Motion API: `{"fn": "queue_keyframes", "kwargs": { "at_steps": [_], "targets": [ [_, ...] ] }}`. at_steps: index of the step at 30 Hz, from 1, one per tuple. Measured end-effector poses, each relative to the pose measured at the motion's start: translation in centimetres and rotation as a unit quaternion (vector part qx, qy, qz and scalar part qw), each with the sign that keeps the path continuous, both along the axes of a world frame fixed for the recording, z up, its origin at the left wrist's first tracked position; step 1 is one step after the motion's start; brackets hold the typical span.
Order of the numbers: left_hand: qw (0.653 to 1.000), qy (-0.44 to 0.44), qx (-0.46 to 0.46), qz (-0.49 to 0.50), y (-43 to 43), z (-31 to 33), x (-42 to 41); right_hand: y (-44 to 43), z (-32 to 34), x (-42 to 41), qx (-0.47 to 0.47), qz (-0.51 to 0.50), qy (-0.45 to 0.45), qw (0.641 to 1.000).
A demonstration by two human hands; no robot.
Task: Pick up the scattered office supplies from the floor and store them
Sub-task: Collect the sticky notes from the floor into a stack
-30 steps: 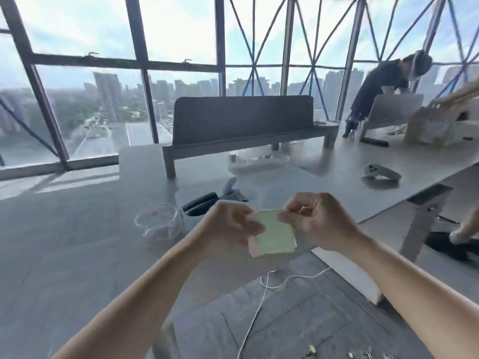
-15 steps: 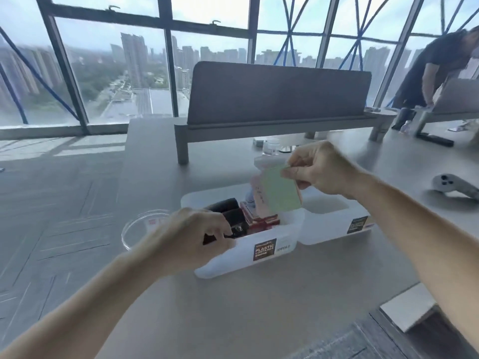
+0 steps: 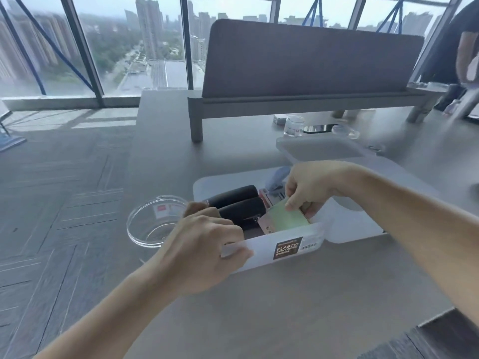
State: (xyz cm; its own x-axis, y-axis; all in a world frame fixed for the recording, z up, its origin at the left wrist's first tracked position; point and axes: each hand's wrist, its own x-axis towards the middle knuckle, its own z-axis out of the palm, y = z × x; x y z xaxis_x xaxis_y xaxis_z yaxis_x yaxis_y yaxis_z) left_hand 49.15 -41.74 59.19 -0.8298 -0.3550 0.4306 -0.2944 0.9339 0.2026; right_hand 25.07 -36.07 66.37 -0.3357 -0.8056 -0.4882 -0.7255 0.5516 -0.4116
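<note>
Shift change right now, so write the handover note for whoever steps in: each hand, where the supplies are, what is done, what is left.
Left hand: grips the near left corner of the white plastic container, steadying it on the desk.
Right hand: pinches the green sticky-note pad, tilted and partly inside the container, not yet released.
Already stored: two black pouches, with other small items behind them.
A glass bowl stands left of the container.
Left: let the pad go inside, then check the floor; none of the supplies show on it in this view.
</note>
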Motion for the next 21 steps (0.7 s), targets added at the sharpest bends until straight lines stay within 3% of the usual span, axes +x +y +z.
{"fn": "queue_keyframes", "kwargs": {
  "at_steps": [4,13,17,21],
  "targets": [
    [0.999,0.018,-0.028,0.001,0.2,-0.4,0.4,0.0,-1.1,0.7,0.009,-0.005,0.019,1.000],
    [0.999,0.024,-0.021,-0.018,0.5,0.0,0.2,-0.2,-1.9,3.2,0.063,0.092,0.271,0.956],
    [1.000,-0.006,-0.018,-0.003,0.6,0.0,0.1,-0.1,-2.0,4.2,0.117,0.130,0.311,0.934],
    [0.997,-0.074,-0.013,0.016,0.8,0.8,0.1,1.1,0.0,4.1,0.116,0.100,0.277,0.949]
  ]
}}
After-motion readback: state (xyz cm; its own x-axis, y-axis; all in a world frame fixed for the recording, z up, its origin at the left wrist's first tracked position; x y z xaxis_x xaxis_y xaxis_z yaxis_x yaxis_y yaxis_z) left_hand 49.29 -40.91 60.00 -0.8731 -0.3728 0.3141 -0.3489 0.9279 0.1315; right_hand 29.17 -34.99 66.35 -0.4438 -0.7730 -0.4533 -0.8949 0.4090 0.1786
